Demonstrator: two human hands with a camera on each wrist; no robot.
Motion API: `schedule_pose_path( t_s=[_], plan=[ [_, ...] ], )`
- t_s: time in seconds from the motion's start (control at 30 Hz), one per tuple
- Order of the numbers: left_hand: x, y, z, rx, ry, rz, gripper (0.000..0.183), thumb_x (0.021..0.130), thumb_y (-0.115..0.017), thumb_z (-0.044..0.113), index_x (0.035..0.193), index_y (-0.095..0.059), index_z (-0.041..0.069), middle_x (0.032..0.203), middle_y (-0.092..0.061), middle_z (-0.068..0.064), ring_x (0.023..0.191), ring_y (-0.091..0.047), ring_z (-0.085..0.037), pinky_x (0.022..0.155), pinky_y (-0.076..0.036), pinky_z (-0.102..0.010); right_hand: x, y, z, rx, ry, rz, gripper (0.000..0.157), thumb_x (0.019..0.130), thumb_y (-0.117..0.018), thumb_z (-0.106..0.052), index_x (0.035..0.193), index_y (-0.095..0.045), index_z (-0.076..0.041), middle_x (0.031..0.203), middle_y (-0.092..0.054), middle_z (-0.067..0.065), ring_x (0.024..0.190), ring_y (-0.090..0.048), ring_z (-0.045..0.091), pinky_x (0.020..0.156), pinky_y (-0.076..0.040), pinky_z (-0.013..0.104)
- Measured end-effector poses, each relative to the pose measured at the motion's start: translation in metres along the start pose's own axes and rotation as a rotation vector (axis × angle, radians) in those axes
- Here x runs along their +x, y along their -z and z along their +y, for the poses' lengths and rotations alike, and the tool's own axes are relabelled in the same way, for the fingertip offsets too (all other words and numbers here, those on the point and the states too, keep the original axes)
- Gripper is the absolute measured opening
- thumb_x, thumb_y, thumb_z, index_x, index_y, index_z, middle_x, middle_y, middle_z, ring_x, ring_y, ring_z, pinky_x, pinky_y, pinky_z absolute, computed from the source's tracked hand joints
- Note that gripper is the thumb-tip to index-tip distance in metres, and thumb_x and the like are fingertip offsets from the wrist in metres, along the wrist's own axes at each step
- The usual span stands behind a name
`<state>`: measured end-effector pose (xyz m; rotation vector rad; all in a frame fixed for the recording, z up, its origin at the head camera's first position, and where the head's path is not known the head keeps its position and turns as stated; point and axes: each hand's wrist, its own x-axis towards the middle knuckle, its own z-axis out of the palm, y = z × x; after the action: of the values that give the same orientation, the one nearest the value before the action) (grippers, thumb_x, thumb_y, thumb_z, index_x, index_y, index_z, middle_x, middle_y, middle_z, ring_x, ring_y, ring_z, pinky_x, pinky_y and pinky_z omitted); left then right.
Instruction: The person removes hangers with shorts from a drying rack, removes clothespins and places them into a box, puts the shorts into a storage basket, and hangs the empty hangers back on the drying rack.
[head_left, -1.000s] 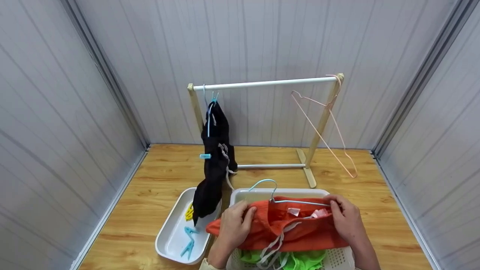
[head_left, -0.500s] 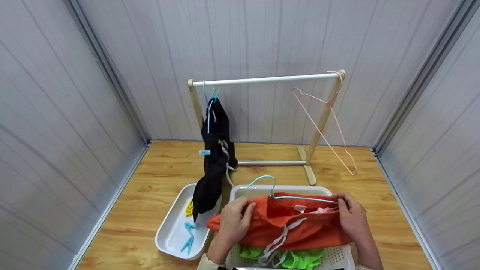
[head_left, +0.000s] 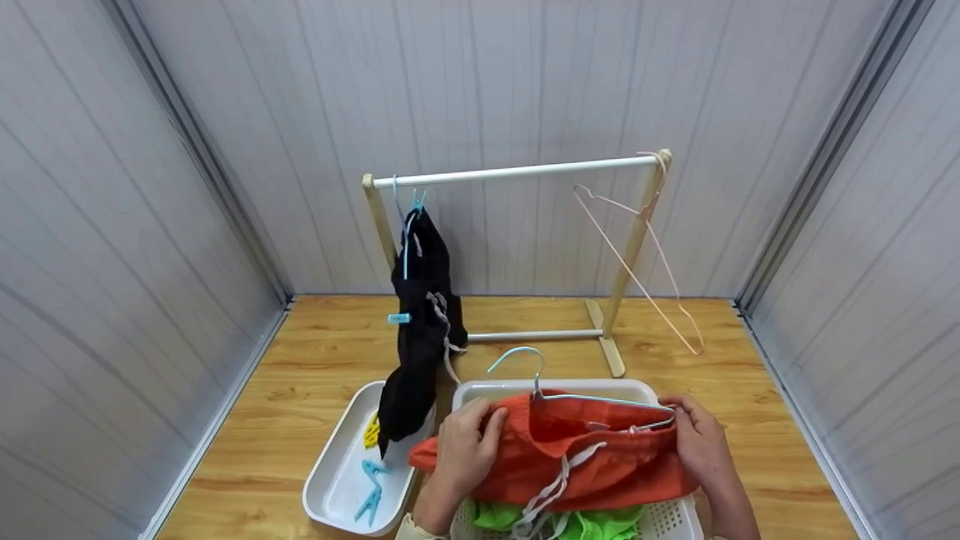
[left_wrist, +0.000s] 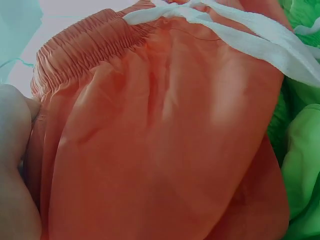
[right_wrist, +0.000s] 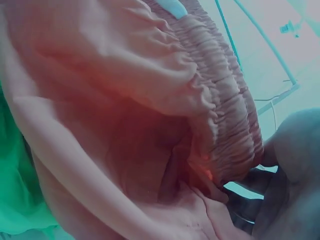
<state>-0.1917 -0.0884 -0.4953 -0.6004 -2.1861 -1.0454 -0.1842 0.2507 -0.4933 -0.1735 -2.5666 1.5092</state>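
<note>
Orange-red shorts (head_left: 600,469) with an elastic waistband and a white drawstring (head_left: 559,480) are stretched between my hands. A light-blue wire hanger (head_left: 600,398) lies inside the open waist, its hook standing up at the left of the opening. My left hand (head_left: 466,446) pinches the left side of the shorts between thumb and fingers. With my right hand (head_left: 701,439) I grip the waistband's right end, where the hanger's corner reaches. The right wrist view shows those fingers (right_wrist: 255,182) curled at the gathered waistband (right_wrist: 225,105).
Below the shorts stands a white basket (head_left: 667,517) with bright green clothing (head_left: 604,523). A white tray (head_left: 324,480) at left holds blue clips (head_left: 369,502) and yellow clips (head_left: 371,431). Black shorts (head_left: 420,337) hang from the rack (head_left: 517,172); a pink hanger (head_left: 626,266) hangs at its right.
The right arm of the hanger has slid further into the right end of the waistband, and my right hand has shifted its grip there. My left hand keeps its hold.
</note>
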Motion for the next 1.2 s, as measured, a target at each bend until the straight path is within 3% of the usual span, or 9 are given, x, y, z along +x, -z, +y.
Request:
schedule_pose_path(
  t_s=[0.17, 0.33, 0.57, 0.73, 0.83, 0.97, 1.13, 1.2],
  plan=[
    [0.001, -0.002, 0.001, -0.014, -0.02, 0.035, 0.018, 0.096, -0.063, 0.02, 0.079, -0.058, 0.017, 0.068, -0.049, 0.009, 0.059, -0.045, -0.007, 0.054, -0.039, -0.021, 0.001, -0.001, 0.003, -0.002, 0.003, -0.005, 0.028, 0.104, -0.038, -0.004, 0.118, -0.061, -0.003, 0.109, -0.066, 0.016, 0.103, -0.059, 0.026, 0.088, -0.045, 0.035],
    [0.006, -0.003, 0.002, -0.03, -0.067, 0.029, 0.023, 0.096, -0.063, 0.019, 0.075, -0.054, 0.017, 0.066, -0.045, 0.008, 0.057, -0.043, -0.007, 0.053, -0.038, -0.021, 0.002, -0.004, 0.004, -0.016, 0.024, -0.038, 0.021, 0.101, -0.048, -0.005, 0.12, -0.055, -0.001, 0.106, -0.068, 0.015, 0.098, -0.063, 0.027, 0.085, -0.047, 0.033],
    [0.01, -0.007, 0.003, -0.085, -0.078, -0.03, 0.026, 0.096, -0.062, 0.021, 0.072, -0.055, 0.017, 0.065, -0.044, 0.009, 0.057, -0.042, -0.005, 0.054, -0.036, -0.017, 0.0, -0.002, 0.003, -0.017, 0.071, 0.022, 0.051, 0.095, -0.063, -0.015, 0.138, -0.039, -0.001, 0.13, -0.051, 0.022, 0.11, -0.055, 0.037, 0.09, -0.046, 0.046],
    [0.011, -0.008, 0.004, -0.109, -0.072, -0.056, 0.021, 0.097, -0.062, 0.022, 0.076, -0.062, 0.017, 0.066, -0.048, 0.009, 0.059, -0.045, -0.005, 0.055, -0.039, -0.018, -0.001, -0.003, 0.001, -0.107, 0.218, 0.149, 0.056, 0.087, -0.074, -0.017, 0.134, -0.048, -0.004, 0.133, -0.043, 0.024, 0.119, -0.044, 0.042, 0.094, -0.037, 0.059],
    [0.012, -0.007, 0.006, -0.116, -0.064, -0.067, 0.019, 0.096, -0.063, 0.022, 0.078, -0.064, 0.017, 0.068, -0.052, 0.009, 0.061, -0.048, -0.005, 0.056, -0.041, -0.017, -0.003, -0.006, -0.006, -0.151, 0.338, 0.214, 0.051, 0.082, -0.079, -0.014, 0.127, -0.057, -0.007, 0.132, -0.046, 0.025, 0.12, -0.041, 0.044, 0.094, -0.029, 0.065],
    [0.015, -0.009, 0.009, -0.16, -0.083, -0.069, 0.014, 0.096, -0.064, 0.021, 0.082, -0.065, 0.015, 0.071, -0.057, 0.008, 0.064, -0.053, -0.003, 0.056, -0.044, -0.016, -0.004, -0.013, -0.019, -0.164, 0.476, 0.219, 0.039, 0.078, -0.081, -0.013, 0.115, -0.069, -0.012, 0.119, -0.06, 0.017, 0.111, -0.049, 0.039, 0.086, -0.024, 0.065],
    [0.017, -0.015, 0.012, -0.228, -0.193, -0.004, 0.006, 0.093, -0.067, 0.015, 0.088, -0.068, 0.012, 0.075, -0.061, 0.007, 0.064, -0.054, -0.002, 0.056, -0.046, -0.015, -0.003, -0.018, -0.027, -0.185, 0.504, 0.227, 0.023, 0.078, -0.082, -0.011, 0.1, -0.075, -0.015, 0.096, -0.067, 0.003, 0.096, -0.056, 0.031, 0.085, -0.025, 0.065],
    [0.016, -0.017, 0.013, -0.25, -0.241, 0.033, 0.004, 0.091, -0.068, 0.013, 0.088, -0.069, 0.011, 0.076, -0.063, 0.006, 0.064, -0.056, -0.002, 0.056, -0.046, -0.015, -0.002, -0.017, -0.025, -0.184, 0.491, 0.246, 0.019, 0.077, -0.083, -0.009, 0.094, -0.076, -0.014, 0.09, -0.067, 0.002, 0.091, -0.057, 0.029, 0.085, -0.03, 0.058]
  ],
)
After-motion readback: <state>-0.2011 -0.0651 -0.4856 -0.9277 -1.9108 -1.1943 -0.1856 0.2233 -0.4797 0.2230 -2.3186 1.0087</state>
